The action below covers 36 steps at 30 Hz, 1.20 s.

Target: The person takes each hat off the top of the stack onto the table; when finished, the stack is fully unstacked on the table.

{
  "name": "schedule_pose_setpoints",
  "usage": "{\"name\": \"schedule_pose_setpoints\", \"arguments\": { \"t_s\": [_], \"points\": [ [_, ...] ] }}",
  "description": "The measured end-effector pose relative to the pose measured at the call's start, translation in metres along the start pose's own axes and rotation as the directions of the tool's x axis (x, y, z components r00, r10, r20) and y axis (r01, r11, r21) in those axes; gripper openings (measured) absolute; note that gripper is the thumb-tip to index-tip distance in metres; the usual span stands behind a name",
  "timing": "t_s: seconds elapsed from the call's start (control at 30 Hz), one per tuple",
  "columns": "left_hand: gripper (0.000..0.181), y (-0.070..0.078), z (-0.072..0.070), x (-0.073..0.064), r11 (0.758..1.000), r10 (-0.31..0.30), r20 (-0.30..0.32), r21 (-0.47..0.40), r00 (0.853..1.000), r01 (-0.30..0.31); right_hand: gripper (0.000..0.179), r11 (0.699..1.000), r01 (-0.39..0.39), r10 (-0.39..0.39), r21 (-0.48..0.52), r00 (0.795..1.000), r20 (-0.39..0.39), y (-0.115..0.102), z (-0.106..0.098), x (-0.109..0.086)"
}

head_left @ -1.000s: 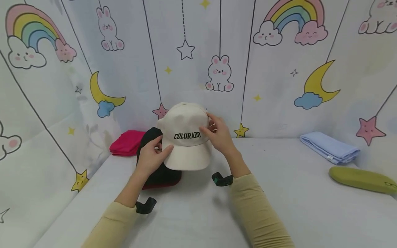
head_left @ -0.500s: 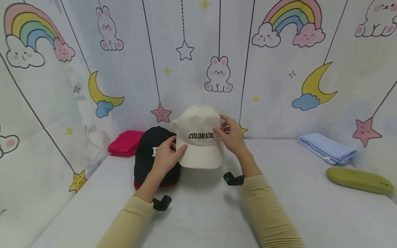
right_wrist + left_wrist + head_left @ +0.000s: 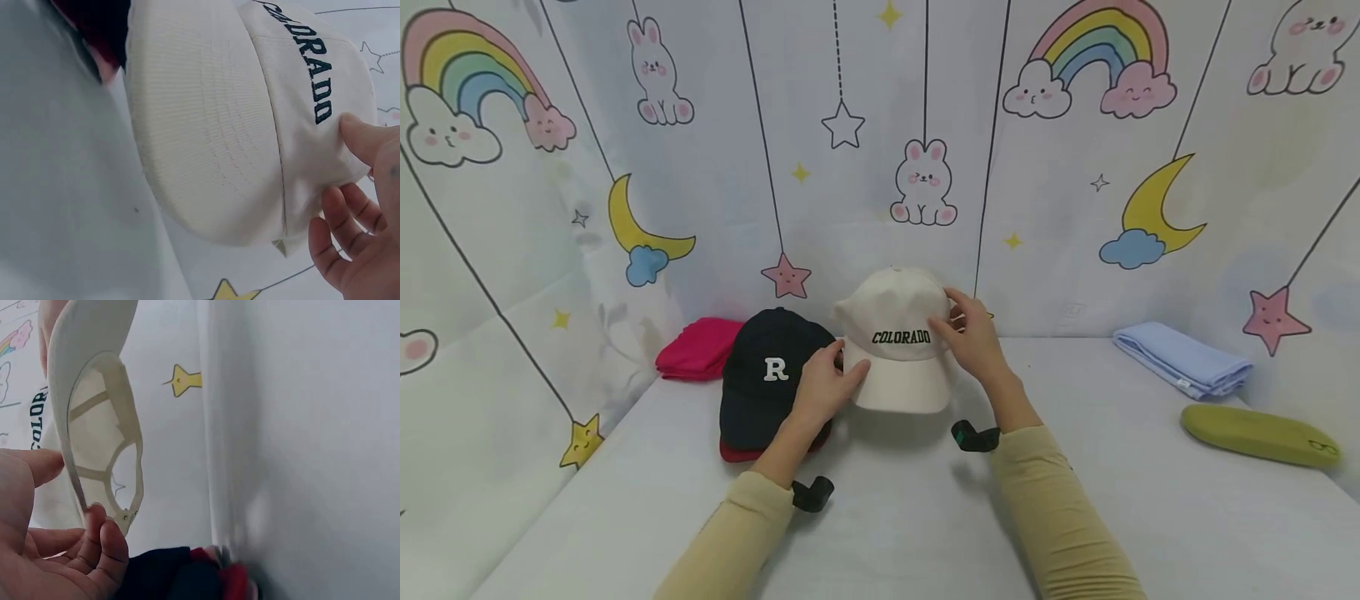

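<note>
1. white "colorado" baseball cap (image 3: 898, 367) held ctr of frame, brim (image 3: 904, 390) down.
2. brim edge pinched btwn thumb & part-curled fingers of l. hand (image 3: 823, 387).
3. crown (image 3: 895, 304) side pinched likewise by r. hand (image 3: 976, 340).
4. dark "r" cap (image 3: 760, 408) seen ctr-left.

Both slvs long, plain beige-tan: L slv (image 3: 730, 529) fairly smooth w/ a soft fold nr the cuff, R slv (image 3: 1060, 508) w/ lots of fine crosswise wrinkles along the forearm. Cuffs end approx. at the wrist. L wrist cam (image 3: 814, 495) is a small blk angular unit, bent like an elbow; R wrist cam (image 3: 976, 438) same shape & col., plus a small green patch. L hand (image 3: 826, 385) & R hand (image 3: 976, 340) bare.
</note>
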<state>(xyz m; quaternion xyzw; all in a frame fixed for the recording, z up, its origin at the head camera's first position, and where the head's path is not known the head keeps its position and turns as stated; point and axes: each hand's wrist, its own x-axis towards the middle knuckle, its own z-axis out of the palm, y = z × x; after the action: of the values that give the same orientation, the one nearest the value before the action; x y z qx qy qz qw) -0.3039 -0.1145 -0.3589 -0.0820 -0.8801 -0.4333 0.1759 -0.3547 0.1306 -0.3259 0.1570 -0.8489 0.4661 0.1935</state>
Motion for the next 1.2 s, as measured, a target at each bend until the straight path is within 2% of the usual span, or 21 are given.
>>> {"name": "schedule_pose_setpoints", "arguments": {
  "t_s": [0.3,0.73,0.93,1.07,1.2],
  "points": [
    [0.051,-0.007,0.018,0.0,0.996,-0.017,0.048,0.092,0.999,0.012,0.056,0.999,-0.003,0.004,-0.04,1.0,0.022,0.018,0.004,0.0],
    [0.046,-0.017,0.023,-0.002,0.994,-0.023,0.119,0.111,0.993,0.01,0.056,0.997,-0.066,0.068,-0.03,0.996,0.062,0.039,0.014,-0.002],
    [0.046,-0.015,0.025,-0.002,0.988,-0.063,0.172,0.147,0.983,0.037,0.057,0.996,-0.077,0.08,-0.043,0.994,0.076,0.043,0.014,-0.004],
    [0.055,-0.013,0.025,-0.003,0.975,-0.103,0.209,0.217,0.972,0.057,0.057,0.994,-0.089,0.095,-0.064,0.991,0.095,0.046,0.016,-0.006],
    [0.058,-0.015,0.027,-0.003,0.959,-0.114,0.233,0.279,0.966,0.045,0.057,0.993,-0.088,0.096,-0.074,0.989,0.116,0.047,0.019,-0.008]
  ]
}}
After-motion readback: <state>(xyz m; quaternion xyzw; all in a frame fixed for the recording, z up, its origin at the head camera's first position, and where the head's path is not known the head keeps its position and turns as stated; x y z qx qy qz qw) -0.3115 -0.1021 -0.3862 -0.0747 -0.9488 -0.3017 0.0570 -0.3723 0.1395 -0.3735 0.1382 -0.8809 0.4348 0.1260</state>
